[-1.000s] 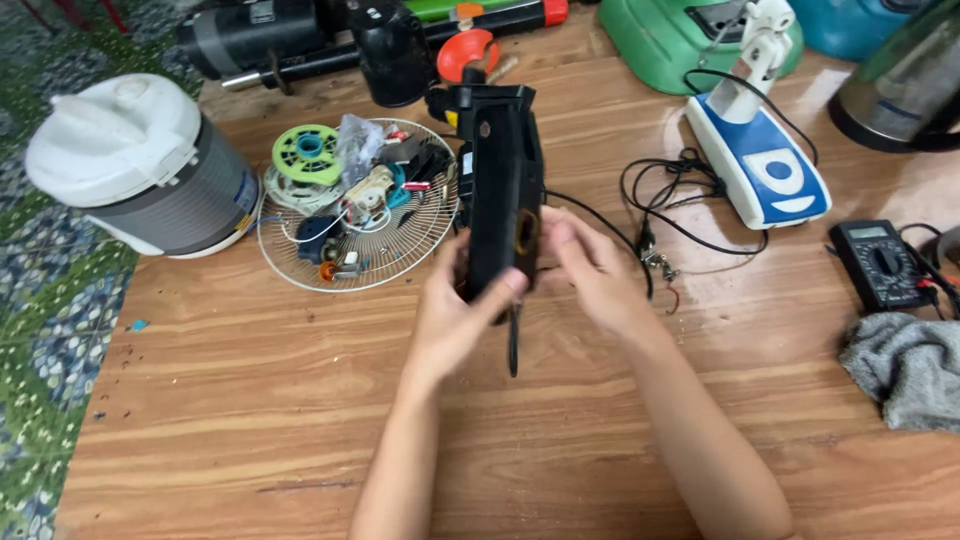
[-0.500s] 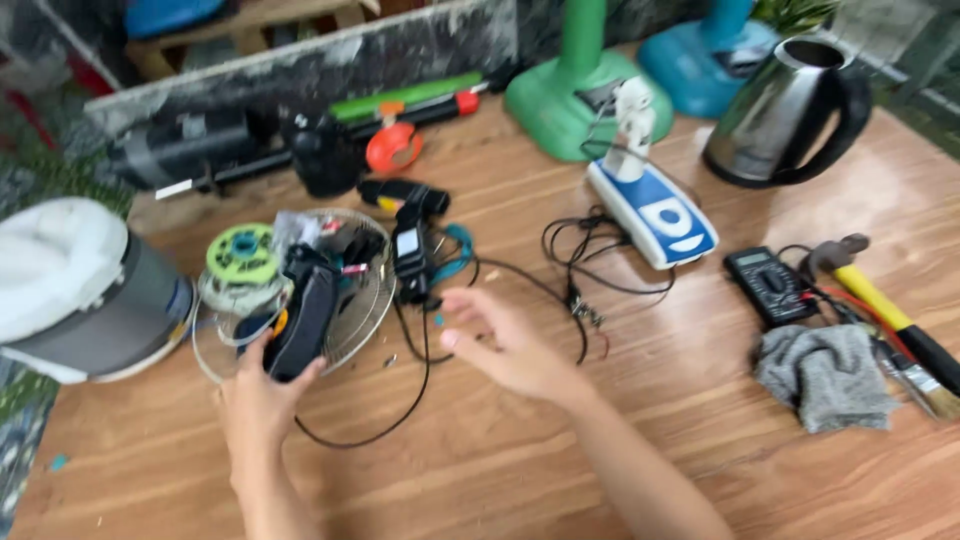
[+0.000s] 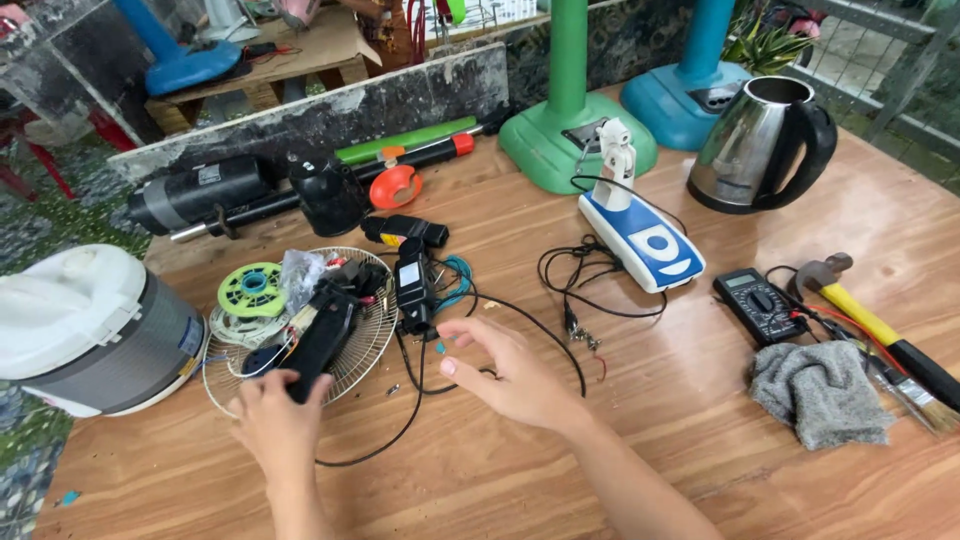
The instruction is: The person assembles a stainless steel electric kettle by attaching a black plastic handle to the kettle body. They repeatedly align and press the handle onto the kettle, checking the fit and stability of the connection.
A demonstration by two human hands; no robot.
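Under the left hand (image 3: 275, 425), black casing (image 3: 322, 342) on fan grille (image 3: 372, 335).

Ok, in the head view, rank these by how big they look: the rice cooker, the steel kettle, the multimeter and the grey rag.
1. Rice cooker, largest, though partly cut off by the frame edge.
2. Steel kettle.
3. Grey rag.
4. Multimeter, smallest.
The cooker sits nearer the camera than the kettle, so that gap may be overstated.

head cam, looks down, close, table (image 3: 700, 420)
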